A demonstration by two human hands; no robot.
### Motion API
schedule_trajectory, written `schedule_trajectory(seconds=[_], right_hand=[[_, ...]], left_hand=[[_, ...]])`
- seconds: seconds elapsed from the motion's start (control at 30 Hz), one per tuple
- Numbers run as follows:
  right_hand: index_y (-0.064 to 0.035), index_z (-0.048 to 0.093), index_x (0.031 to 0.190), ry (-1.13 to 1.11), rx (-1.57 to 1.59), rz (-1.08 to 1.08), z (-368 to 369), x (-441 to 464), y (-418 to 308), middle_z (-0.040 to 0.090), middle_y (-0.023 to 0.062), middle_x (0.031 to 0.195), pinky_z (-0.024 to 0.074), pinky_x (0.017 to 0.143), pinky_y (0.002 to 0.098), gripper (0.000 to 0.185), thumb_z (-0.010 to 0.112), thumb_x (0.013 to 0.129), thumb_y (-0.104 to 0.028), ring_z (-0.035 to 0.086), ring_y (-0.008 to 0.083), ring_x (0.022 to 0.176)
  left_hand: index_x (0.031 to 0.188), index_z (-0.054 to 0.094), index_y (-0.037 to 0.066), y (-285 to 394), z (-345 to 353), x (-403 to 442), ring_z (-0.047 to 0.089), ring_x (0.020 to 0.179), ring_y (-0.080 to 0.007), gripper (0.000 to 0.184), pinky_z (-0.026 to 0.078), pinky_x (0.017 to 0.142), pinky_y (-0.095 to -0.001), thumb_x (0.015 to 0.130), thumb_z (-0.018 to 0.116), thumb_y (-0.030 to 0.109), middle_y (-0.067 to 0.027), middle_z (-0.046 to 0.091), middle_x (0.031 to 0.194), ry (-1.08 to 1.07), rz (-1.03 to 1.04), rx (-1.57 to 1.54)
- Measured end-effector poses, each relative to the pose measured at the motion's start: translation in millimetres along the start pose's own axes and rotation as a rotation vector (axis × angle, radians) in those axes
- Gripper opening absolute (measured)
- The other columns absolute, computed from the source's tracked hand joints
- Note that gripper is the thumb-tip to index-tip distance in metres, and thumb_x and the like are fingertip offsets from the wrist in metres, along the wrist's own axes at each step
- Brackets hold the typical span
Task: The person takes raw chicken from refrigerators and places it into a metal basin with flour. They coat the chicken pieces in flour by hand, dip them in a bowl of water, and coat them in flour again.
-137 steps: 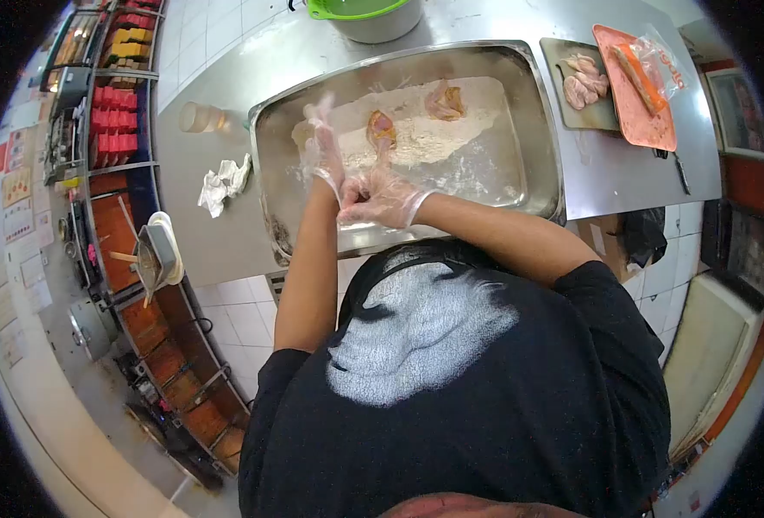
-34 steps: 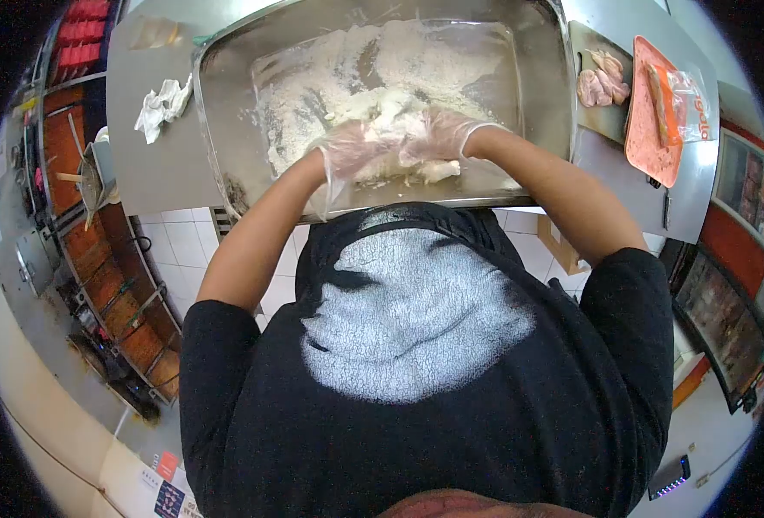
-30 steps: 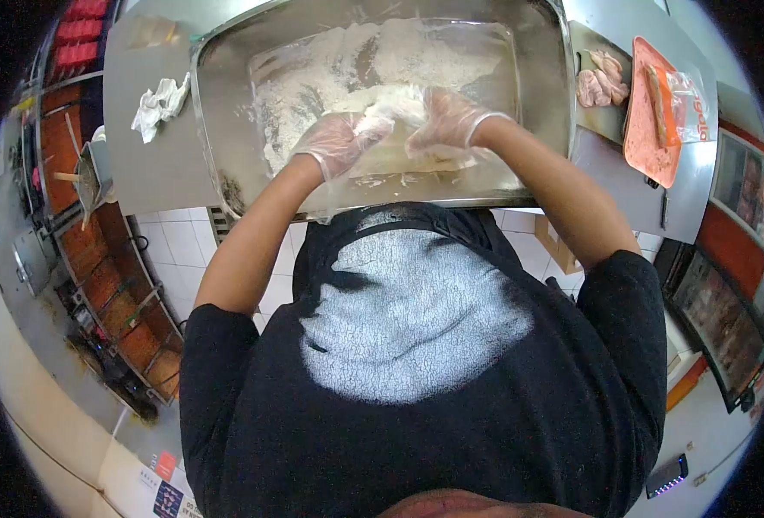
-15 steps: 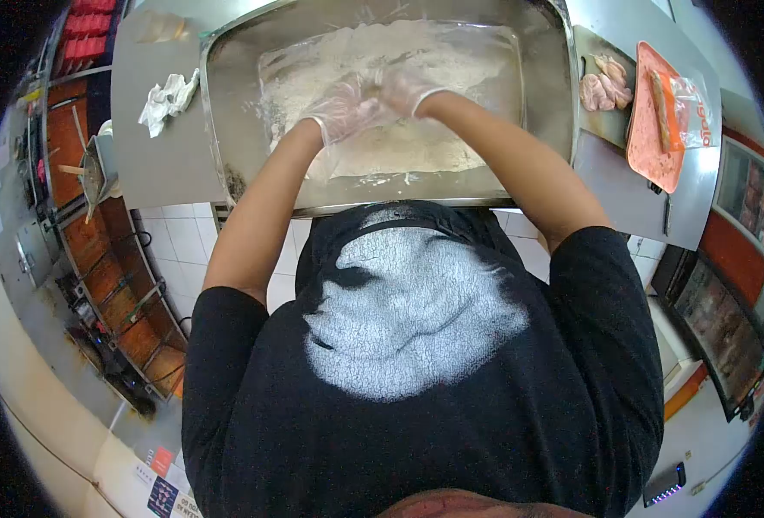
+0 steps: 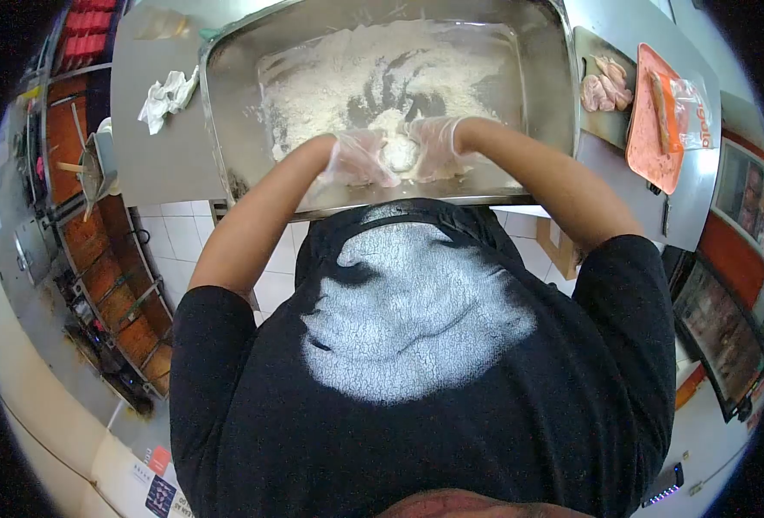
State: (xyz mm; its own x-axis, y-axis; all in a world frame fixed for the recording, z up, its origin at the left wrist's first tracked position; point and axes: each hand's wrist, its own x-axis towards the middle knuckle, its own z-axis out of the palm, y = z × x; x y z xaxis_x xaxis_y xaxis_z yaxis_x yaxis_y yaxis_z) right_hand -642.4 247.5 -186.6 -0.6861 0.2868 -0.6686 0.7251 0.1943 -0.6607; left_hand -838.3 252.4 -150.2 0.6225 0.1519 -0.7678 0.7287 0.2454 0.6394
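Observation:
Both hands wear clear plastic gloves and are low in a large metal basin [image 5: 547,112], near its front edge. Between them is a flour-covered lump [image 5: 400,154]. My left hand [image 5: 360,159] presses against the lump's left side, its fingers curled round it. My right hand [image 5: 436,149] holds the right side the same way. White flour [image 5: 321,82] is spread over the basin floor, with bare streaks just beyond the hands. The glove on my left hand hangs loose at the wrist.
Right of the basin, raw meat pieces [image 5: 604,86] lie on a cutting board [image 5: 591,45], beside an orange tray [image 5: 653,164] holding a plastic packet [image 5: 684,112]. At left are a crumpled white cloth [image 5: 168,99] and a clear container [image 5: 159,24].
Both hands have come back toward the basin's front edge and now flank the lump. Flour that lay smooth half a second ago is scraped into streaks.

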Motion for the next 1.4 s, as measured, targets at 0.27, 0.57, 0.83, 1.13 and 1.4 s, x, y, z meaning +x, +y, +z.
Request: schedule_trajectory(seconds=[0.27,0.57,0.83,1.13,1.4], right_hand=[[0.0037,0.05,0.121,0.232,0.222,0.222,-23,-40,-16,0.058,0.0228,0.114,0.0464,0.086,0.0351,0.056,0.066,0.075,-0.025,0.06,0.0277,0.098],[-0.0085,0.055,0.121,0.042,-0.448,-0.018,-68,-87,29,0.054,0.014,0.125,0.0372,0.102,0.0361,0.034,0.046,0.089,-0.016,0.052,0.0268,0.113],[-0.0066,0.048,0.129,0.081,0.101,0.285,-12,-48,53,0.049,0.0174,0.129,0.0371,0.099,0.0383,0.046,0.047,0.091,-0.033,0.051,0.0289,0.114],[-0.0006,0.05,0.123,0.526,0.754,0.488,14,4,-37,0.053,0.0219,0.12,0.0414,0.092,0.0404,0.053,0.044,0.091,-0.043,0.054,0.035,0.107],[-0.0011,0.056,0.112,0.713,0.414,0.288,-35,-29,-53,0.061,0.0203,0.106,0.0462,0.084,0.0415,0.05,0.049,0.087,-0.044,0.059,0.0358,0.096]], left_hand=[[0.115,0.056,0.003,-60,6,45,0.058,0.095,-0.0183,0.061,0.046,0.089,-0.0293,0.064,0.082,0.024,-0.0114,0.063,0.107,0.323,0.344,-0.054],[0.12,0.053,0.002,-30,-3,4,0.052,0.108,-0.0235,0.057,0.042,0.092,-0.0345,0.087,0.054,0.049,-0.0148,0.057,0.117,0.374,0.159,-0.253],[0.137,0.037,0.006,-57,-14,32,0.032,0.131,-0.0351,0.078,0.029,0.105,-0.0487,0.085,0.042,0.064,-0.0218,0.035,0.14,-0.031,-0.24,0.09],[0.136,0.037,0.003,-28,27,89,0.033,0.129,-0.038,0.079,0.029,0.103,-0.0446,0.087,0.03,0.065,-0.0243,0.038,0.137,0.691,-0.006,-0.336],[0.124,0.049,0.002,14,-1,37,0.054,0.108,-0.037,0.069,0.04,0.093,-0.0397,0.089,0.034,0.06,-0.0224,0.06,0.11,0.799,-0.084,-0.009]])
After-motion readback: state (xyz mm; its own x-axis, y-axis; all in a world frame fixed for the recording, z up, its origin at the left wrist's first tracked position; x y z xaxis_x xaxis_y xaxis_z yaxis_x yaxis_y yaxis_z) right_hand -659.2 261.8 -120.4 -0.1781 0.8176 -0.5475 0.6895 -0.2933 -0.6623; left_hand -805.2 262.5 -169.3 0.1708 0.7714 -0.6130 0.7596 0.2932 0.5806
